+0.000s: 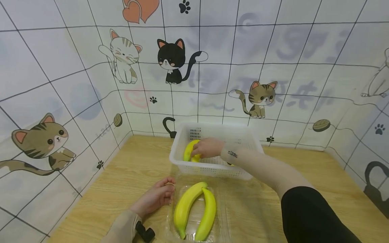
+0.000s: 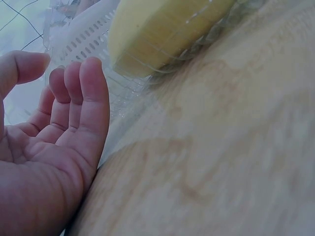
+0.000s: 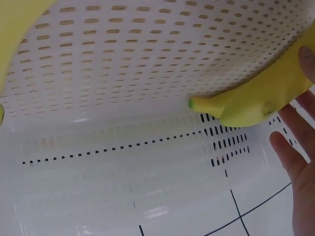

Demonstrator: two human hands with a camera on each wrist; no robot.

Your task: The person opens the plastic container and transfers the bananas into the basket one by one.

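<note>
In the white perforated basket (image 1: 212,168), my right hand (image 1: 208,147) is at a yellow banana (image 1: 189,150) near the left end. The right wrist view shows its thumb (image 3: 307,61) over the banana (image 3: 256,101) and the fingers along the other side, so the hand straddles it. My left hand (image 1: 156,195) rests palm turned up on the table, fingers loosely bent, fingertips right at the left edge of a clear plastic container (image 1: 223,209). Two bananas, a left one (image 1: 186,207) and a right one (image 1: 208,216), lie in that container, their upper ends meeting.
Part of another banana (image 3: 15,29) shows in the basket at the left of the right wrist view. The basket stands at the back of the wooden table (image 1: 143,152), close to a tiled wall (image 1: 212,77) printed with cats. A second wall (image 1: 70,87) rises at the left.
</note>
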